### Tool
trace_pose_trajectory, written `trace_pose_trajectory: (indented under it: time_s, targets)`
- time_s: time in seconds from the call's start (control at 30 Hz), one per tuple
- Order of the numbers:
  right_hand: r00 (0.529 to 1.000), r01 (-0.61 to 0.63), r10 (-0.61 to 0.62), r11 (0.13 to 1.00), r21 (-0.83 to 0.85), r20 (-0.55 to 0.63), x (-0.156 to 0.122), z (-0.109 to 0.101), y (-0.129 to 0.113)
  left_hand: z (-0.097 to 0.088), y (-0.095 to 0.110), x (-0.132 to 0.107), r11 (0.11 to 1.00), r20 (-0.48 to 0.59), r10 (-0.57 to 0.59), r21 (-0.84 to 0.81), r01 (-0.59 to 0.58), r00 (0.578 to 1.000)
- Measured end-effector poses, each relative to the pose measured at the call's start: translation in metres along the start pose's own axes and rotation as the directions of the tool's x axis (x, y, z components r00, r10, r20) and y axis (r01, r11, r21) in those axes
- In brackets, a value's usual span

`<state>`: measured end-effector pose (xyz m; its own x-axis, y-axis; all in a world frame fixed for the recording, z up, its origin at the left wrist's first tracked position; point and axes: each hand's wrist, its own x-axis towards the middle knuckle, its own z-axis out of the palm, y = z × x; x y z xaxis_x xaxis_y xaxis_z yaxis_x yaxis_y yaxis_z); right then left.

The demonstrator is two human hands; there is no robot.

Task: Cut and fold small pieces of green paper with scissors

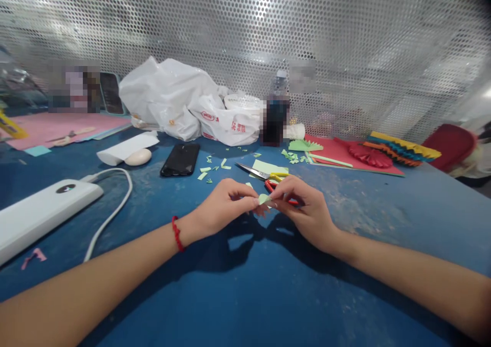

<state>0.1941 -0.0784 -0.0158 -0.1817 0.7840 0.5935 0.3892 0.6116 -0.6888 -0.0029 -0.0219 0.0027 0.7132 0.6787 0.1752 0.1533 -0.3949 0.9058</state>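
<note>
A small piece of light green paper (264, 199) is pinched between my two hands above the blue table. My left hand (229, 203), with a red cord bracelet at the wrist, grips its left edge between thumb and fingers. On the other side, my right hand (303, 206) holds the right edge with its fingertips. Just behind the hands lie scissors (264, 174) with red and yellow handles, their blades pointing left, partly over a green paper sheet (274, 167). Green paper scraps (204, 173) are scattered left of the scissors.
A black phone (180, 159), a white power bank (46, 214) with its cable, and a cream oval object (138, 157) are on the left. White plastic bags (169, 99) and a dark bottle (275, 116) stand behind. Folded colored paper (370, 155) lies on red sheets at right.
</note>
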Motion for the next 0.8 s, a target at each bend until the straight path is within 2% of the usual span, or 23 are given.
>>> trace_pose_trajectory:
  time_s: [0.1,0.23,0.37,0.53,0.73,0.8]
  targets:
    - [0.994,0.101,-0.100,0.994,-0.045,0.038,-0.0009,-0.0007,-0.0003,-0.0022,-0.0005,0.0018,0.977,0.141,-0.071,-0.191,0.097,0.987]
    - [0.961,0.260,-0.250,0.962,-0.076,0.120,-0.0029,-0.0013,-0.0033,-0.0030,0.0013,0.0004,0.953,0.242,-0.057,-0.274,0.125,0.969]
    - [0.968,0.235,-0.226,0.969,-0.076,0.111,-0.0041,-0.0007,-0.0033,-0.0014,-0.0010,-0.0003,0.947,0.244,-0.031,-0.302,0.106,0.969]
    - [0.982,0.171,-0.164,0.982,-0.078,0.096,-0.0042,0.0023,-0.0023,0.0023,-0.0080,0.0008,0.970,0.164,0.007,-0.241,0.033,0.987]
    - [0.994,0.107,-0.105,0.993,-0.051,0.043,-0.0072,0.0040,-0.0034,-0.0017,-0.0005,-0.0027,0.999,0.142,0.038,0.023,-0.042,0.989]
    - [0.995,0.090,-0.089,0.995,-0.031,0.039,-0.0086,0.0040,-0.0041,-0.0028,0.0015,-0.0044,0.997,0.144,0.039,0.059,-0.048,0.989]
